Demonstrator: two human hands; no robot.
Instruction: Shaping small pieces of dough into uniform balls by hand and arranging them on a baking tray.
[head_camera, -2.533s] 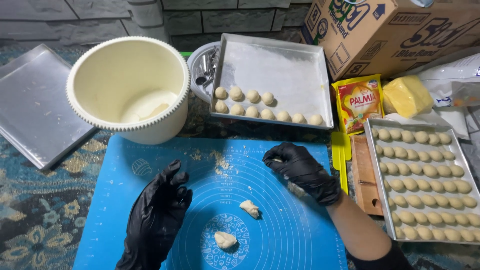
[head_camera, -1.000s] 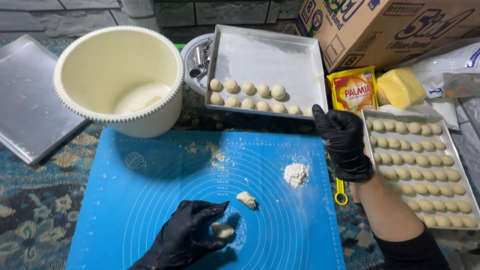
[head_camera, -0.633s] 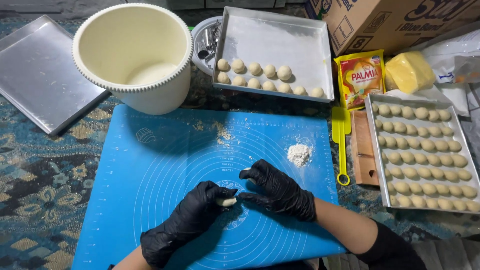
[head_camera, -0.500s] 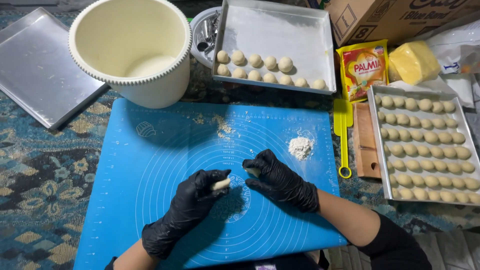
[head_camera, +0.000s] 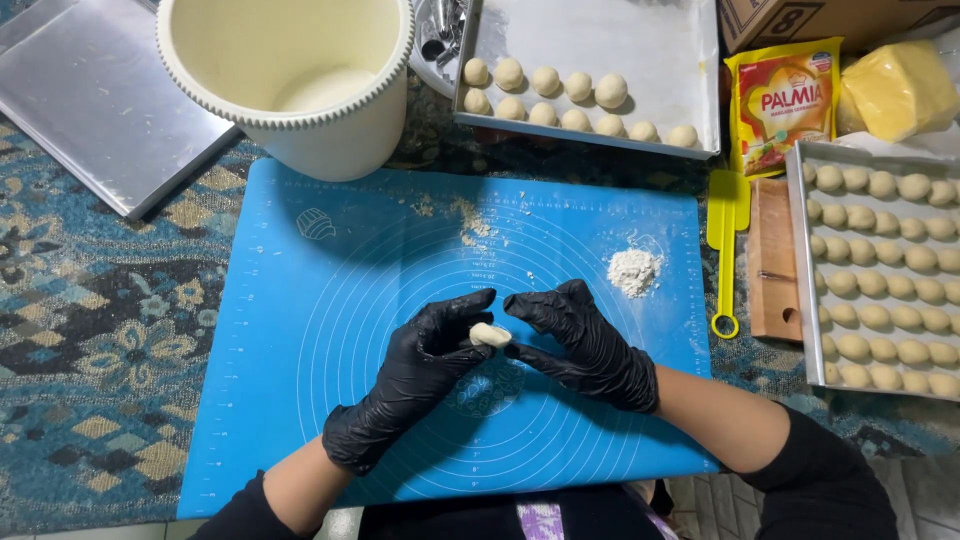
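Both my hands wear black gloves and meet over the middle of a blue silicone mat (head_camera: 330, 330). A small pale lump of dough (head_camera: 490, 334) sits between them. My left hand (head_camera: 425, 360) cups it from the left with thumb and fingers. My right hand (head_camera: 580, 340) pinches its right side with the fingertips. A little heap of flour (head_camera: 634, 270) lies on the mat to the upper right of my hands.
A cream bucket (head_camera: 290, 80) stands at the mat's far edge. Behind it is a metal tray (head_camera: 640, 40) with several dough balls. A fuller tray (head_camera: 880, 270) lies at right, beside a yellow scraper (head_camera: 724, 230), wooden block (head_camera: 772, 260), yellow packet (head_camera: 785, 105), butter block (head_camera: 895, 90). An empty tray (head_camera: 90, 90) lies far left.
My right hand came back from the right tray to the mat. My left hand picked a dough piece up, and both hands now hold it together. A flour heap appeared on the mat.
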